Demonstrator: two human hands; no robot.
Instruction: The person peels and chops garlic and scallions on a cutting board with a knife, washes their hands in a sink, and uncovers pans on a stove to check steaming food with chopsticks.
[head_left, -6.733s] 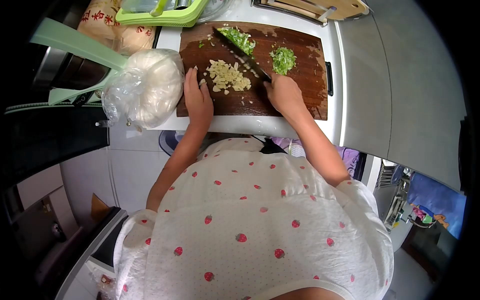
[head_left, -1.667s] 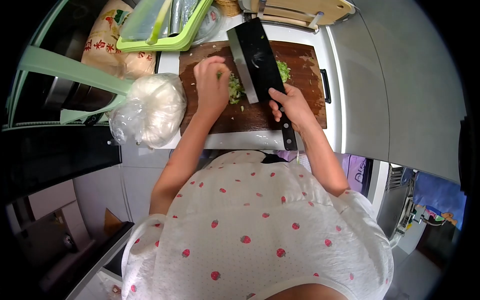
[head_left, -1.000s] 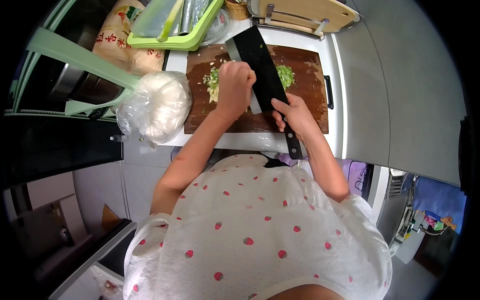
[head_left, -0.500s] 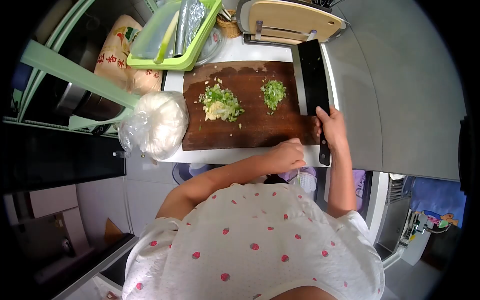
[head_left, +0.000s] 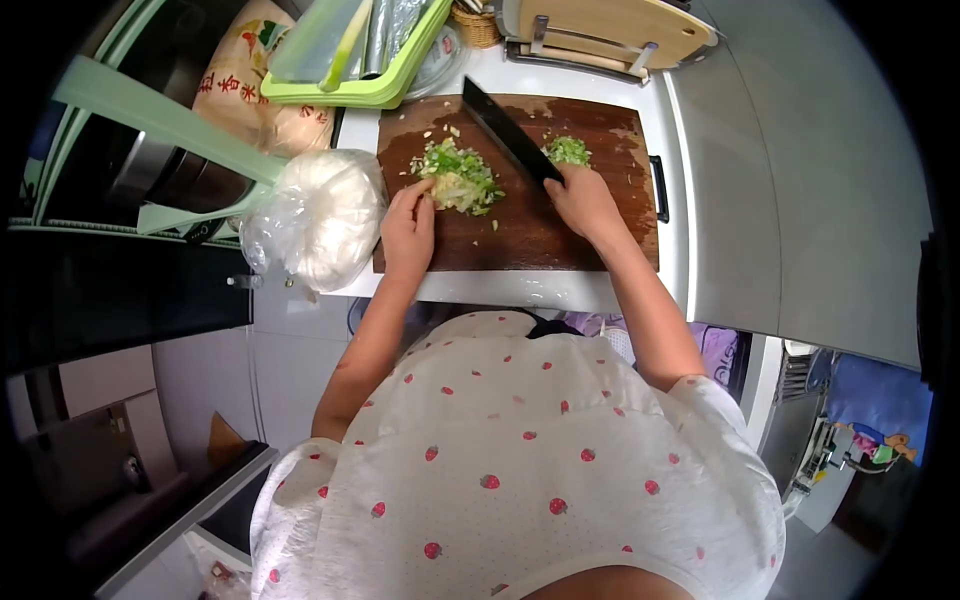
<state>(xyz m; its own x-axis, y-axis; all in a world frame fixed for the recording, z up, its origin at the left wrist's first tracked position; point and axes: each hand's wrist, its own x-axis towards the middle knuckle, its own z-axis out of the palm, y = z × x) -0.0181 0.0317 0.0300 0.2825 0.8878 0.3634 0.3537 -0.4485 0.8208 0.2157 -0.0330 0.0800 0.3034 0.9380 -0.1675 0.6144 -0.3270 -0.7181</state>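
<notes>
A dark wooden cutting board point(head_left: 520, 240) lies on the white counter. On its left half sits a mixed pile of chopped green and pale pieces point(head_left: 460, 178), and a smaller green pile point(head_left: 568, 151) lies near the right. My right hand point(head_left: 585, 200) is closed round the handle of the black cleaver point(head_left: 510, 132), whose blade stands on edge, slanting up and left between the two piles. My left hand point(head_left: 408, 228) is at the board's left side, its fingertips at the lower left edge of the mixed pile, fingers slightly apart and holding nothing visible.
Left of the board is a clear bag of white contents point(head_left: 325, 215), beside a pale green rack point(head_left: 165, 120). A green basket point(head_left: 350, 95) and a rice bag point(head_left: 235, 85) stand behind. Light wooden boards point(head_left: 615, 30) are in a holder at the back right.
My left hand has gone from the counter's front edge to the left of the mixed pile. My right hand has brought the cleaver leftward from the board's right side and turned it on edge.
</notes>
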